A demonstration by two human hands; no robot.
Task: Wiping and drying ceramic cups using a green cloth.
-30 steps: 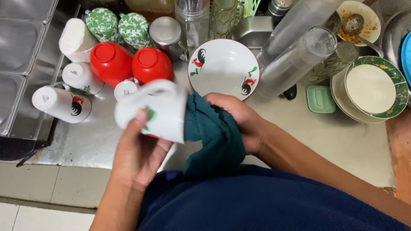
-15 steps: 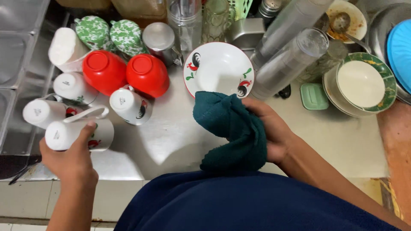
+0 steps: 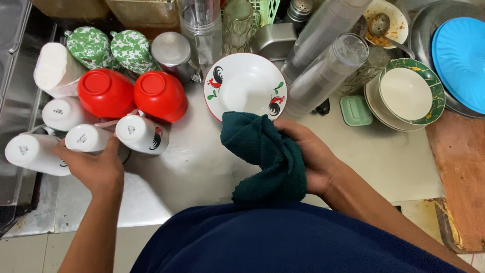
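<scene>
My left hand (image 3: 96,167) is closed around a white mug (image 3: 83,137) that stands upside down on the steel counter (image 3: 202,167). The mug sits between another upturned white mug (image 3: 28,151) on its left and one with a rooster print (image 3: 141,132) on its right. Over the counter near my body, my right hand (image 3: 316,156) grips a bunched dark green towel (image 3: 265,154). The towel's top overlaps the near rim of a white plate with rooster prints (image 3: 246,81).
Two upturned red bowls (image 3: 106,92) and green-patterned cups (image 3: 91,48) stand behind the mugs. Stacked clear tumblers (image 3: 328,65) lean at the back. Green-rimmed bowls (image 3: 409,93), a blue plate (image 3: 459,60) and a wooden board (image 3: 457,177) are on the right, a sink (image 3: 12,50) on the left.
My left hand carried the white mug from in front of me leftward and set it upside down among the other mugs. The right hand with the towel stayed in place.
</scene>
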